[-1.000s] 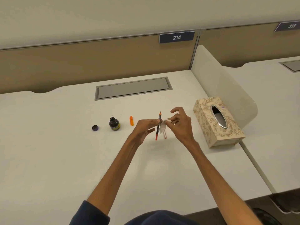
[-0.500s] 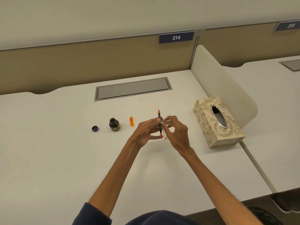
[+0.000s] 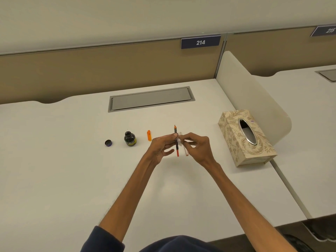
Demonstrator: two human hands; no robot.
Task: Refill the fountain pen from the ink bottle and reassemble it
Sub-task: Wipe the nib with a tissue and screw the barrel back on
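Observation:
My left hand pinches the slim pen section upright above the desk, orange nib pointing away, red converter end toward me. My right hand presses a small white tissue against the pen's middle. A pale pen barrel lies on the desk just under my right fingers. The open black ink bottle stands to the left, with its dark lid further left. An orange pen cap lies between the bottle and my left hand.
A patterned tissue box sits at the right by a curved white divider. A grey cable hatch is set into the white desk at the back. The desk's front edge runs near my arms.
My right hand has closed in on the pen with the tissue, and the pen now stands straighter and slightly higher in my left hand.

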